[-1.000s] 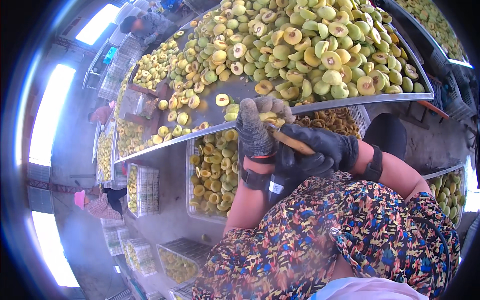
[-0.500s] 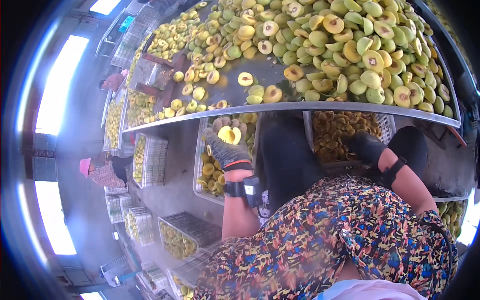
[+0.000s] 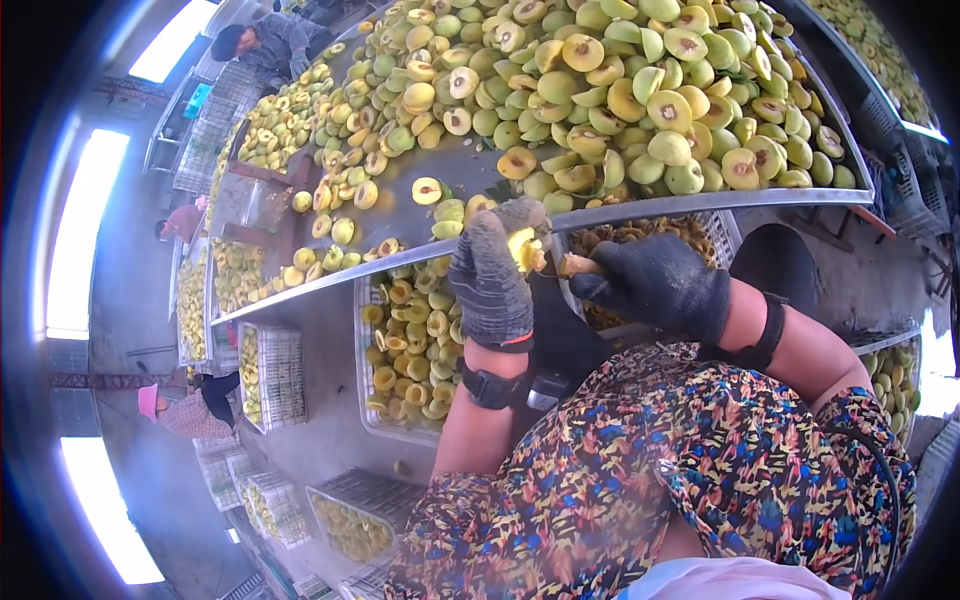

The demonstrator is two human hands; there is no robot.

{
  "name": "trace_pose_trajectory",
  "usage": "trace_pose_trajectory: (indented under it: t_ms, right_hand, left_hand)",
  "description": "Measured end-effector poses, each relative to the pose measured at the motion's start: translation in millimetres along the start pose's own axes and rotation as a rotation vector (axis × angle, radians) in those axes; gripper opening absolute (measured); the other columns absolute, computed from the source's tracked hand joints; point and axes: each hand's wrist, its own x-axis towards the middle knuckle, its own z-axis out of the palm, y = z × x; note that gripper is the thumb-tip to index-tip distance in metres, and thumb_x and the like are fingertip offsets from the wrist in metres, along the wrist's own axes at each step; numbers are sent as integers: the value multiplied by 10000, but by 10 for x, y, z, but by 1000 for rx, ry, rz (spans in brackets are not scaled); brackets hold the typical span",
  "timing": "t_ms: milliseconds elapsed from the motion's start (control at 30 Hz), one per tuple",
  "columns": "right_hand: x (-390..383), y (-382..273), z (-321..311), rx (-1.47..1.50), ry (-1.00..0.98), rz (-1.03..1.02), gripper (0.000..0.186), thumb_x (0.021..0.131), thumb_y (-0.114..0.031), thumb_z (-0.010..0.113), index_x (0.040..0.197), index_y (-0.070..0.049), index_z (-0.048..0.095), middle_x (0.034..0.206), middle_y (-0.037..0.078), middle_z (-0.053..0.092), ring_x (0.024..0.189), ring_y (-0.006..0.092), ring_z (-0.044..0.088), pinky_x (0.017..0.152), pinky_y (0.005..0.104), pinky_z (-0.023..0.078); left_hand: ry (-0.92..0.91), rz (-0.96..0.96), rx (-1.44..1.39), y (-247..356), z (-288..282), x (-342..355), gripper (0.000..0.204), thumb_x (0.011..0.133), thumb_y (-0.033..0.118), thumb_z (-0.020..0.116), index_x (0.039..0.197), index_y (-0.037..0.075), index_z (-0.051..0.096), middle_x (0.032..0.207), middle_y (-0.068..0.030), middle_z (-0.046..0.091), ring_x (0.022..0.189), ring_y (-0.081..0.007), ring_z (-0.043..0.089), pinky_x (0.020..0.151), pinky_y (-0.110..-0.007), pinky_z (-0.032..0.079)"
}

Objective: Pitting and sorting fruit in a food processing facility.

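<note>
My left hand (image 3: 497, 270), in a grey-black work glove, is closed round a yellow peach half (image 3: 522, 250) just in front of the table's metal edge. Facing it from the right is my right hand (image 3: 660, 285), in a dark glove and wrapped round a short brown tool with a wood-like handle (image 3: 579, 265). The tool's tip is close to the peach half; I cannot tell whether they touch. On the metal table (image 3: 405, 195) lies a large heap of green-yellow peach halves (image 3: 600, 90), many showing brown centres.
Below my left hand a white crate (image 3: 365, 415) holds hollowed yellow halves. A second crate (image 3: 725, 235) with brown scraps sits between my legs. More filled crates (image 3: 350, 525) stand on the floor at left. Other people (image 3: 200, 412) are at the left and far left.
My left hand has moved from over the left crate up to the table edge, and a peach half is in it. My right hand has risen from the scraps crate to meet it.
</note>
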Motion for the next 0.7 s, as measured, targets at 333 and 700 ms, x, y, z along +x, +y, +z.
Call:
trace_pose_trajectory:
  t_ms: [333,700]
  right_hand:
    - [-581,559,19,-236,-260,308,390,911,-431,559,843,-58,654,792,205,656,789,402,637,743,467,494]
    - [-115,130,-245,91,-68,411,392,927,-425,575,933,-40,646,867,226,651,844,404,633,745,451,492]
  left_hand:
    - [471,140,828,-43,-1759,-88,430,973,362,514,1074,-33,651,1102,-208,664,930,-281,643,830,-356,512]
    - [17,56,1362,-255,-1637,1490,558,879,381,626,1316,49,525,1323,-188,546,1247,-342,494,1049,-399,387]
